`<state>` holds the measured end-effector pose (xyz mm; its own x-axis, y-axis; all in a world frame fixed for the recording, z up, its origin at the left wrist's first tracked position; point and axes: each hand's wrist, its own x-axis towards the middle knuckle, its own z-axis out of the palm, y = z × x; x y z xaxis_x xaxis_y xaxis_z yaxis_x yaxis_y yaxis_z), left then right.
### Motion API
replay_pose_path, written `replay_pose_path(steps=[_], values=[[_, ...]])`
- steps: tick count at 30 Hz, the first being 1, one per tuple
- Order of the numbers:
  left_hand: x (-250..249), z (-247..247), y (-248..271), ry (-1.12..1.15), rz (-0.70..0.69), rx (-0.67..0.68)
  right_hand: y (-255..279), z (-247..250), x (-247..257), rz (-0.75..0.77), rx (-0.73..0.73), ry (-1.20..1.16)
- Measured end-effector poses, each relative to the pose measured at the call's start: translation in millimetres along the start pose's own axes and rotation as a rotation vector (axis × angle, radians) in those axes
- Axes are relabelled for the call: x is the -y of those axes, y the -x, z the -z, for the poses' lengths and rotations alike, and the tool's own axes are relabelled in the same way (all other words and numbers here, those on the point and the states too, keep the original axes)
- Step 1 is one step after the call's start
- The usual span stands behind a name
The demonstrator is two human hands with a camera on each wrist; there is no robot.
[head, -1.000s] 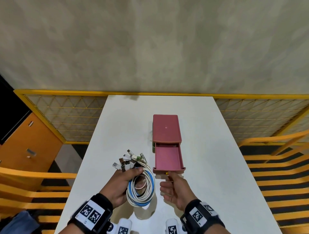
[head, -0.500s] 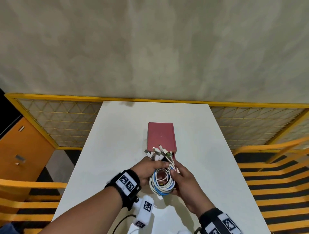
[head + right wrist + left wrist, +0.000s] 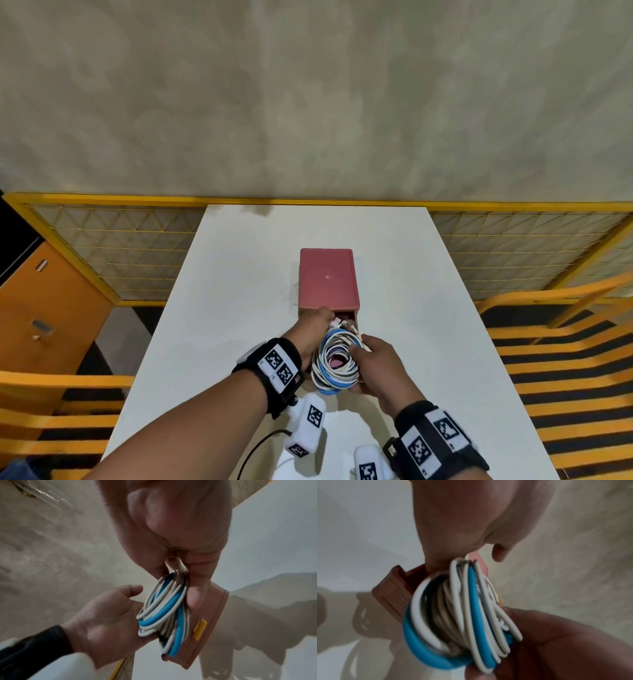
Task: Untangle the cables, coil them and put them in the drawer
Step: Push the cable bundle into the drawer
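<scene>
From the head view I see my left hand [image 3: 310, 334] and right hand [image 3: 375, 365] clamped on either side of 1 coil of cables [image 3: 335, 363], held over the open drawer [image 3: 346, 313] of the pink box [image 3: 327, 277] just ahead of them. At the left wrist, blue and white loops fan loosely. At the right wrist, my fingers [image 3: 193, 592] pinch the coil against the drawer front. I judge it light, springy and slippery, best squeezed across the loops.
</scene>
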<state>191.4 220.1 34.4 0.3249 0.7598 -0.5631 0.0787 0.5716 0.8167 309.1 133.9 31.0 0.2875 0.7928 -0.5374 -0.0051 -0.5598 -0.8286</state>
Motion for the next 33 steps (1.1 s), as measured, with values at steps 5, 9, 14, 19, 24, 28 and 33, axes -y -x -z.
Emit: replay_pose_path(steps=[5, 9, 14, 19, 24, 28, 33], values=[[-5.7, 21.6, -1.3, -0.636, -0.184, -0.016, -6.2, -3.0, 4.0, 0.017, 0.005, 0.128], [-1.0, 34.4, -5.1, -0.808, -0.358, -0.150, -9.6, -8.5, 10.3, 0.031, -0.011, 0.192], [10.8, 45.2, 8.8, -0.509, -0.402, -0.351, -13.1, -10.8, 16.2, 0.054, -0.037, 0.251], [29.3, 40.1, 4.3, -0.456, -0.498, -0.351, -16.0, -14.2, 16.5, 0.080, -0.046, 0.338], [32.2, 39.4, -11.3, -0.718, -0.535, -0.371, -17.5, -15.7, 16.7, 0.037, -0.005, 0.364], [29.1, 42.4, -19.5, -0.763, -0.500, -0.430, -22.4, -17.1, 14.7, 0.091, -0.043, 0.572], [39.9, 44.8, -6.7, -0.669, -0.522, -0.307, -29.2, -21.5, 16.7, 0.075, -0.057, 0.614]])
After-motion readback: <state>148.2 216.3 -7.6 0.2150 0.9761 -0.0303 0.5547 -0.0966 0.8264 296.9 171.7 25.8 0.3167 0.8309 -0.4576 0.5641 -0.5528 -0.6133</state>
